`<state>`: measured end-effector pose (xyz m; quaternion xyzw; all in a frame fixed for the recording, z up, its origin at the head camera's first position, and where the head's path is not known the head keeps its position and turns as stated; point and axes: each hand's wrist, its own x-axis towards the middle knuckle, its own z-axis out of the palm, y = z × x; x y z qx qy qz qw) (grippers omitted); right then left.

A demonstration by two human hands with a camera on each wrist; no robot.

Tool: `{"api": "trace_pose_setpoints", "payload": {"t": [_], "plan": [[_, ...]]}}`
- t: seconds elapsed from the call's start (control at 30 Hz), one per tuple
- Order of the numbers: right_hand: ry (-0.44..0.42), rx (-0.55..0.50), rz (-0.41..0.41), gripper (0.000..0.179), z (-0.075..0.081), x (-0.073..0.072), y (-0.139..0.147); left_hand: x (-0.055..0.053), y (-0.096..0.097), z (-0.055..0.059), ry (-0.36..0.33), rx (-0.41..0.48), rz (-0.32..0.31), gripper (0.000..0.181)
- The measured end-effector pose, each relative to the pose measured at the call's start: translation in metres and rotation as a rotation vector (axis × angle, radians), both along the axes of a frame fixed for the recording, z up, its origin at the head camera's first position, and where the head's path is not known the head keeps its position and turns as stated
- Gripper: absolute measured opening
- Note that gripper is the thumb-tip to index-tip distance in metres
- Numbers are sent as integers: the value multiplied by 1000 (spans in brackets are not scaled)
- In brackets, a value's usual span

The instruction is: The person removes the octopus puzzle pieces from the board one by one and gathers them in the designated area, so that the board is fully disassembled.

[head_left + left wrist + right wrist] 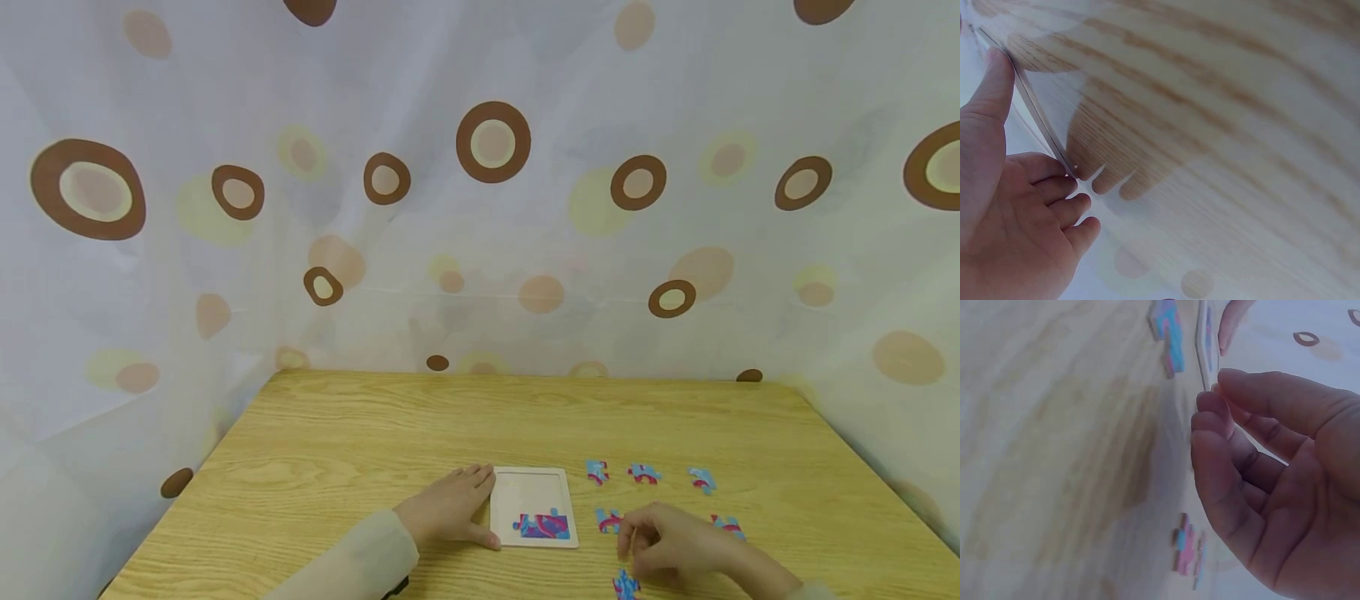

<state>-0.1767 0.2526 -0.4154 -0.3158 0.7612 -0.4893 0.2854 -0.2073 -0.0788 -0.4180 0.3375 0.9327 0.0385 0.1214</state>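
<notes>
A white puzzle tray [528, 492] lies on the table, with joined blue, pink and purple jigsaw pieces [545, 527] in its lower right part. My left hand [453, 506] rests along the tray's left side. In the left wrist view the thumb [999, 84] and fingertips touch its edge, spread apart. Over the loose pieces hovers my right hand [671, 543], its fingers loosely bent and the thumb near the index fingertip. Nothing shows between them in the right wrist view. Close to those fingers lie one jigsaw piece [609, 521] and a bluer one [626, 585].
Farther back on the wooden table [375, 417] sit several loose pieces in a row, including a left one [597, 472], a middle one [643, 473] and a right one [702, 479]. Another piece [727, 525] is partly behind the right hand. A spotted curtain [562, 333] surrounds the table.
</notes>
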Motion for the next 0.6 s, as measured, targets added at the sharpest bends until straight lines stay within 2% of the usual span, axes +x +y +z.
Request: {"api": "trace_pose_setpoints", "payload": {"t": [0.3,0.6], "plan": [[156,49,-94,13,13,-17,-23,2,-1,2,8,2,-9,91],[212,102,-133,15,13,-26,-66,1,0,-2,11,-5,-1,92]]}}
